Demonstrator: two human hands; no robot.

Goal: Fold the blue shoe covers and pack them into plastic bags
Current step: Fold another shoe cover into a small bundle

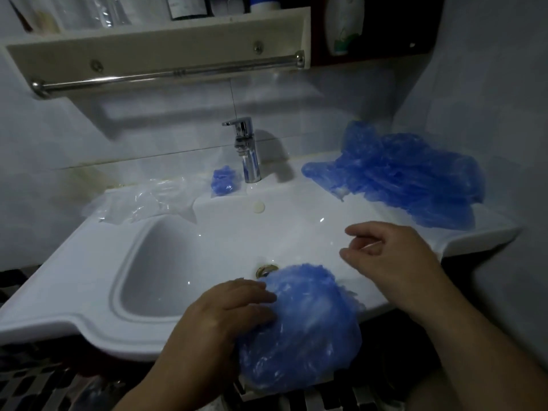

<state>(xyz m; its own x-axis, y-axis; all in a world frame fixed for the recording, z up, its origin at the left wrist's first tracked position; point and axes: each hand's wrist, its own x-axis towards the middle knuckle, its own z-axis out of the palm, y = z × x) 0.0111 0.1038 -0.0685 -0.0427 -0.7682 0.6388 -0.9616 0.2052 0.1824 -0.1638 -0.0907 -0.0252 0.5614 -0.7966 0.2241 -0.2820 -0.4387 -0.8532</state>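
A crumpled blue shoe cover (pixel 305 327) lies over the front rim of the white sink (pixel 89 292). My left hand (pixel 228 310) rests on its left side, fingers laid over the plastic. My right hand (pixel 388 256) hovers just above and to the right of it, fingers loosely curled, holding nothing. A heap of loose blue shoe covers (pixel 409 179) lies on the sink's right ledge. One folded blue cover sits in a small clear plastic bag (pixel 223 180) left of the tap. More clear plastic bags (pixel 139 203) lie on the back left ledge.
A chrome tap (pixel 247 149) stands at the back centre. The drain (pixel 267 269) shows just beyond the held cover. A towel rail (pixel 166 74) and a shelf with bottles hang on the wall above. A tiled floor lies below the sink's front edge.
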